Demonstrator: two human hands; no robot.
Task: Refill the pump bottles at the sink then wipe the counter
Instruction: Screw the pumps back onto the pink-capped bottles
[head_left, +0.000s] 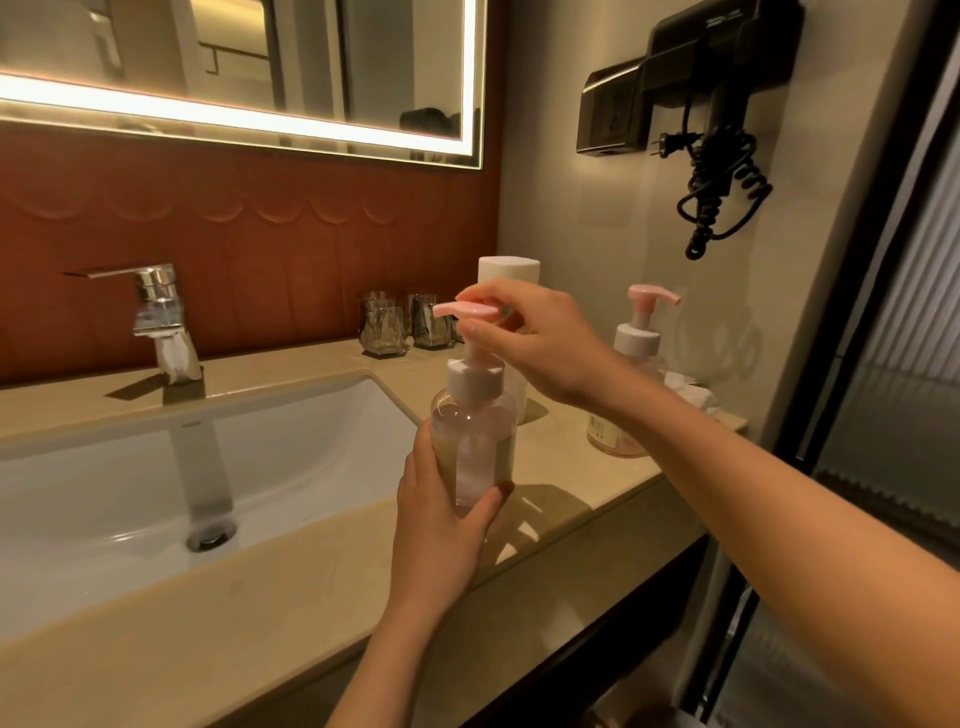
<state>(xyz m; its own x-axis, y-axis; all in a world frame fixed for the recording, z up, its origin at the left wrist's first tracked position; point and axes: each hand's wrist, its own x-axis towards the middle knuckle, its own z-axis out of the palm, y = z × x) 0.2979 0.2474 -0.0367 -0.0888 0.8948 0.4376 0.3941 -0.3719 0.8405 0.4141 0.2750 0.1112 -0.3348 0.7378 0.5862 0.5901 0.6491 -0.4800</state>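
Two bare forearms are reaching in from the lower edge, and both hands are working on one pump bottle of the two in view. The left hand is wrapping its fingers and thumb around the lower half of the clear body, which is holding pale liquid. The right hand is pinching the pink pump head between forefinger above and thumb below, its nozzle pointing left. This bottle is standing upright over the bench just right of the corner of the sink; whether its base is touching the surface cannot be told, as the left hand is covering it. The second pump bottle is sitting farther back on the right, near the side wall, its nozzle pointing right and its body partly hidden by the right wrist. One white cylinder is standing behind the held bottle, and two glass tumblers are sitting side by side against the back wall. A few white packets are lying just behind the second bottle. One chrome faucet is rising at the rear rim of the sink, and one drain is showing in the basin. Bare bench surface is running along the front edge and between the two bottles. One lit mirror is hanging above, and one black hair dryer is hanging on the right wall, its coiled cord dangling.
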